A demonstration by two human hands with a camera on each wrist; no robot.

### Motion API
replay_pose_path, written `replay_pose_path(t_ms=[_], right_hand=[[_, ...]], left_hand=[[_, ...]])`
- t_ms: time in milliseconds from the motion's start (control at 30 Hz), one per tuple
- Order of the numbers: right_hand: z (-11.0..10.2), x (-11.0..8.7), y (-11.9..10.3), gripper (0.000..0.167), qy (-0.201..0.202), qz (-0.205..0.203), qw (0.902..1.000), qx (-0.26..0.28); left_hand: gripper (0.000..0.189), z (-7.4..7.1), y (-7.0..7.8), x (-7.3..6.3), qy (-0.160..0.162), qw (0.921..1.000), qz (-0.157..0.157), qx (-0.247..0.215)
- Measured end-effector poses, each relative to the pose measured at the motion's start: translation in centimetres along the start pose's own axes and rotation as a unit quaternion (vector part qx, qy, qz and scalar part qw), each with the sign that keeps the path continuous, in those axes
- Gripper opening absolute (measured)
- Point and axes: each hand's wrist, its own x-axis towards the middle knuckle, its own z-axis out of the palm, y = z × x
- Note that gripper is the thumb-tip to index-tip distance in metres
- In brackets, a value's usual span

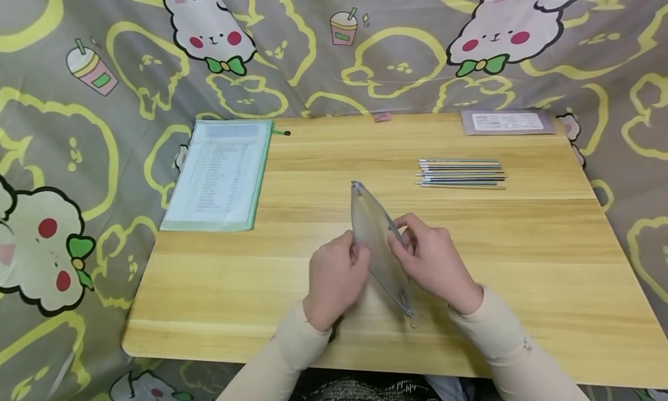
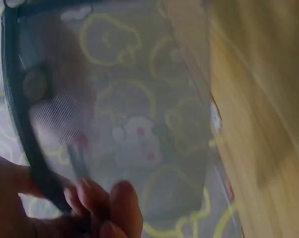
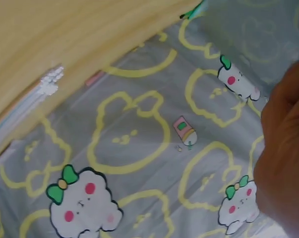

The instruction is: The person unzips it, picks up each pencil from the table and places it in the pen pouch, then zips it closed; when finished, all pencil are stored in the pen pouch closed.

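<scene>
Left grip (image 1: 336, 279), right grip (image 1: 439, 265): each pinching one edge of a pouch (image 1: 374, 224), held over the table (image 1: 209, 308), wood-grained. Step, seemingly: parting its mouth; next move calls for steady edges. Beyond: folder (image 1: 216, 175), left; sticks (image 1: 461, 174), right; packet (image 1: 508, 121), far right. Behind: cartoon-print curtain (image 1: 313, 59).

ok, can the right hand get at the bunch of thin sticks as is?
Probably yes, once freed: the right hand is pinching one edge of the pouch. Past that, only bare tabletop shows between it and the thin sticks.
</scene>
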Motion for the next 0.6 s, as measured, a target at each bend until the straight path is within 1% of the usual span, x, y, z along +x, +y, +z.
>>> replay_pose_path(t_ms=[33,100,200,267,333,433,500,600], right_hand=[[-0.1,0.0,0.2,0.013,0.001,0.017,0.9999,0.003],[-0.4,0.1,0.9,0.014,0.005,0.049,0.9988,0.005],[-1.3,0.1,2.3,0.014,0.011,0.093,0.9956,0.010],[-1.7,0.1,3.0,0.014,0.008,0.104,0.9945,0.010],[-1.6,0.2,3.2,0.014,-0.007,0.098,0.9950,0.017],[-0.7,0.7,3.0,0.015,-0.038,0.062,0.9970,0.025],[0.1,1.1,2.8,0.016,-0.053,0.041,0.9974,0.028],[0.6,1.8,3.3,0.017,-0.070,0.017,0.9968,0.035]], left_hand=[[0.031,-0.2,-0.4,0.3,-0.001,0.9999,-0.011,0.012],[0.030,-1.0,-1.4,0.7,-0.005,0.9985,-0.042,0.034],[0.031,-2.4,-2.8,1.2,-0.019,0.9931,-0.100,0.058],[0.031,-3.0,-3.4,1.4,-0.032,0.9911,-0.113,0.063],[0.035,-3.1,-3.6,1.6,-0.054,0.9914,-0.104,0.057],[0.040,-2.5,-3.2,1.7,-0.084,0.9938,-0.057,0.045],[0.044,-1.9,-2.9,1.7,-0.090,0.9947,-0.027,0.040],[0.046,-1.1,-2.6,1.7,-0.081,0.9958,-0.005,0.042]])
